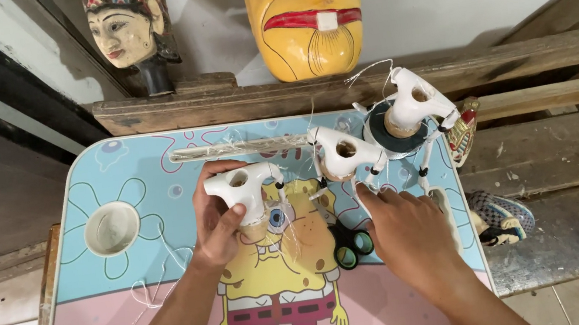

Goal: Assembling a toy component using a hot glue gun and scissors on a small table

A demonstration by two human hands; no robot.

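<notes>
My left hand (217,220) grips a white carved puppet body (244,185) and holds it upright over the small cartoon-printed table (119,170). My right hand (407,233) lies palm down on the table, its fingers near the legs of a second white puppet body (342,152) that stands on its own. Whether the fingers pinch a string or a leg is hidden. A third white puppet body (417,99) rests on a dark roll (385,139) at the far right. Black-handled scissors (351,245) lie beside my right hand.
A recessed round cup holder (112,228) sits at the table's left. Loose white threads (153,288) trail across the top, and a clear stick (239,147) lies along the far edge. Two carved masks (305,15) stand on a wooden ledge (237,104) behind. A sandal (502,216) lies right.
</notes>
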